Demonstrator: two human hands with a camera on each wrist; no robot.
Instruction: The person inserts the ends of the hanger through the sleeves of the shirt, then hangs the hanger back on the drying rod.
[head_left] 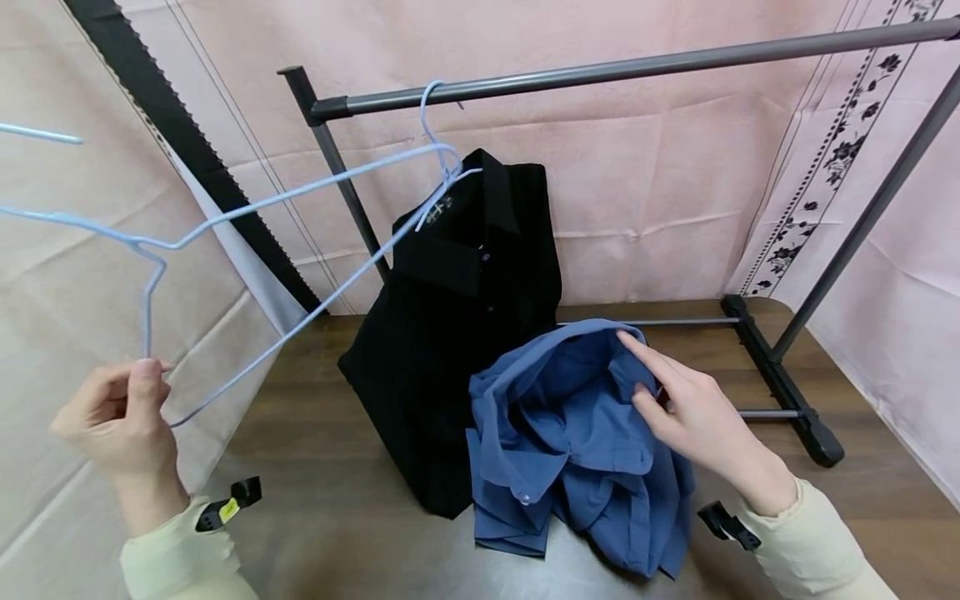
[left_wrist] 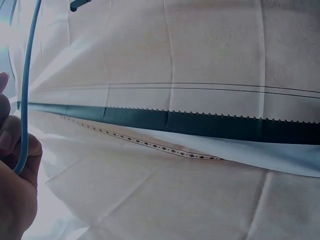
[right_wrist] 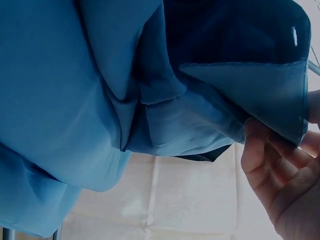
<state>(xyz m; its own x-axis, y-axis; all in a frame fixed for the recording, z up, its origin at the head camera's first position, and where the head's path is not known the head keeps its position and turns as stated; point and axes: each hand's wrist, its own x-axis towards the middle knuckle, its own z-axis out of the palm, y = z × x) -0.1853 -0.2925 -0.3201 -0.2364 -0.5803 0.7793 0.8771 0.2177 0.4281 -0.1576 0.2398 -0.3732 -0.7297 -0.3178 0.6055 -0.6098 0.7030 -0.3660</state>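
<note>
My left hand (head_left: pixel 123 421) pinches the wire of a light blue hanger (head_left: pixel 247 208) at the left of the head view. Its long arms stretch across toward the rack, overlapping the black garment's hanger. In the left wrist view the blue wire (left_wrist: pixel 26 90) runs down into the curled fingers. At the right, my right hand (head_left: pixel 701 417) pinches the collar edge of a blue button-up shirt (head_left: pixel 592 425), which bunches below it. The right wrist view shows the shirt collar (right_wrist: pixel 260 95) between thumb and fingers. A black collared shirt (head_left: pixel 457 333) hangs behind and left of the blue shirt.
A dark metal clothes rack (head_left: pixel 637 71) spans the back, with a hanger hook (head_left: pixel 427 108) over its rod. Its black foot (head_left: pixel 783 383) stands on the wooden tabletop (head_left: pixel 315 483) at right. Pale pink cloth (head_left: pixel 637 200) hangs behind and at both sides.
</note>
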